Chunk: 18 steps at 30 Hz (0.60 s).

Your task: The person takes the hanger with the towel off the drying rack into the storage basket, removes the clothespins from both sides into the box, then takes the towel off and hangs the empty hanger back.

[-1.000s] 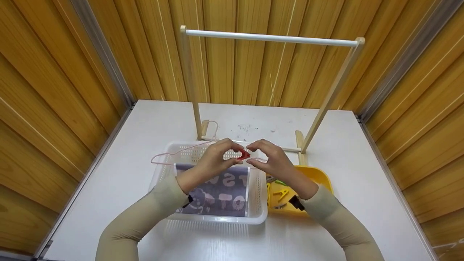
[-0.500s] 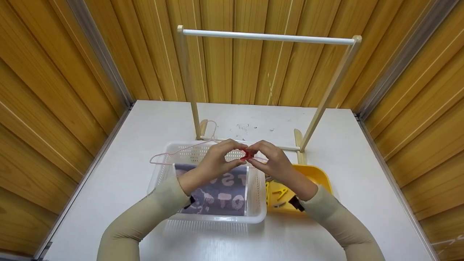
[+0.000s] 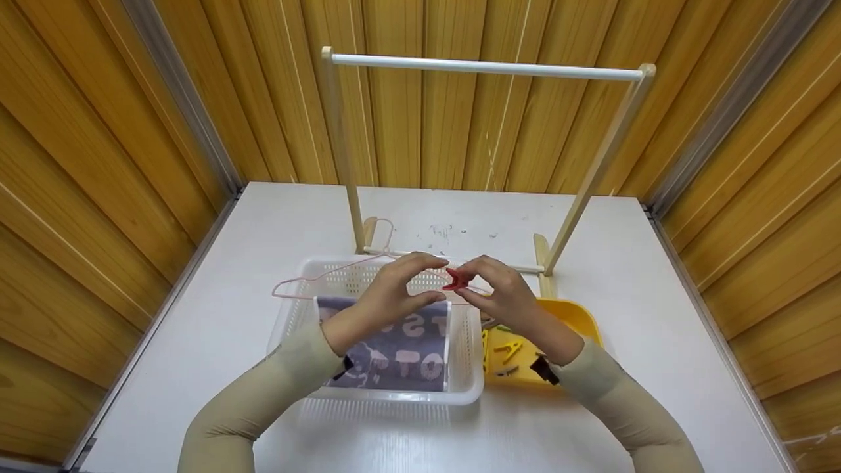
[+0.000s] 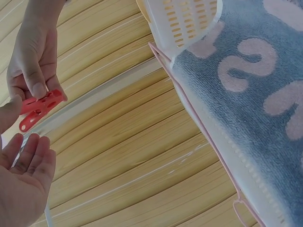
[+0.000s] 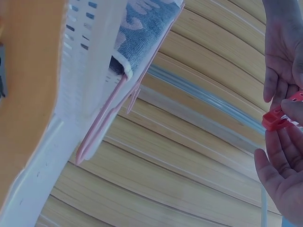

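Red clothespin (image 3: 454, 279), one: raised over the white basket's (image 3: 474, 374) right end, pinched between thumb and fingers of the right hand (image 3: 500, 287). Left hand (image 3: 394, 286): grasp released, thumb and fingers parted beside the pin; contact cannot be told.

Surface (image 3: 263, 230), white: basket at middle, holding dark printed cloth (image 3: 407, 358) on a pink hanger (image 5: 81, 156); yellow tray (image 3: 578, 318) just beside, toward the right edge, with yellow pegs (image 3: 510, 351) and others; wood-and-white rack (image 3: 486, 66) behind, nearer the far edge.

Obstructed: left forearm crosses cloth and basket; right forearm covers part of the tray; the hands mask part of the hanger. Smaller tray contents indistinct. Surface's near edge cut off; both hands cropped in the right wrist view.
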Each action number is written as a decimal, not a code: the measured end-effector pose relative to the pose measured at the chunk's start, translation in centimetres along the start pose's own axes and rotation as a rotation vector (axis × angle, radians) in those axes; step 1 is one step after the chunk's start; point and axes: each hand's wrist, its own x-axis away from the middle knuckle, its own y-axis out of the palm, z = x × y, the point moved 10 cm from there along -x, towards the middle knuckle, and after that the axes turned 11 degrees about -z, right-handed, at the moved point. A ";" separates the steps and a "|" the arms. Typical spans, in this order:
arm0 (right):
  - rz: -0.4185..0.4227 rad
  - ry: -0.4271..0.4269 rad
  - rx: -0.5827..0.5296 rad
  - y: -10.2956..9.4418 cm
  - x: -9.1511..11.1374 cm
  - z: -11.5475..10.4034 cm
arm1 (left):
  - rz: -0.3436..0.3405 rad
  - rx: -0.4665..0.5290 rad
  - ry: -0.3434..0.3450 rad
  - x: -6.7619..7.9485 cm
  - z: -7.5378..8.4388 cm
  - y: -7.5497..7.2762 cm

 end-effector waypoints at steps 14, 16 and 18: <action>-0.333 0.116 0.006 0.6 3.5 3.3 | -0.087 -0.019 -0.109 1.0 -2.4 0.9; -0.405 0.141 0.016 0.9 4.2 3.9 | -0.106 -0.024 -0.130 1.2 -2.8 1.0; -0.475 0.187 0.021 1.2 5.0 4.7 | -0.122 -0.029 -0.149 1.4 -3.3 1.1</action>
